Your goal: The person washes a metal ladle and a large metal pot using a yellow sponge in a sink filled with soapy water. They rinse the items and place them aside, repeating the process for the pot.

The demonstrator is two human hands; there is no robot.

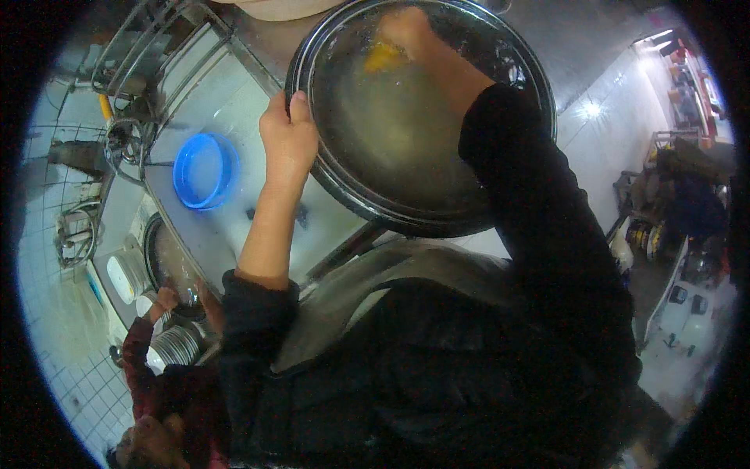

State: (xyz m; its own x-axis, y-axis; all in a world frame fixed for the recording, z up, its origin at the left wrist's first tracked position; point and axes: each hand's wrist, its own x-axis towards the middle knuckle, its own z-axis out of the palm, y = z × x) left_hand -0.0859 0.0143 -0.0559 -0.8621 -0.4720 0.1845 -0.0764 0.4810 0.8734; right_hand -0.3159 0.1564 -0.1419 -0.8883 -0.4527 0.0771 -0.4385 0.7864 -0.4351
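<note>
A large round dark basin [375,205] with a glossy rim stands before me, tilted or level I cannot tell, with cloudy liquid inside. My left hand [290,132] grips its left rim, thumb over the edge. Inside the basin, near its far side, my right hand [405,32] is closed on a yellow cloth or sponge [384,57]; the hand is slightly blurred, and which of the two it holds is unclear. To the left of my left hand, a round blue plastic container [202,171] sits on the metal sink surface.
At the lower left a co-worker's hand [167,298] is at another dark basin [153,249], beside stacked white plates [174,347]. A metal rack [140,47] and a coiled hose [126,143] stand at the upper left. A pale rounded object [284,9] lies beyond my basin.
</note>
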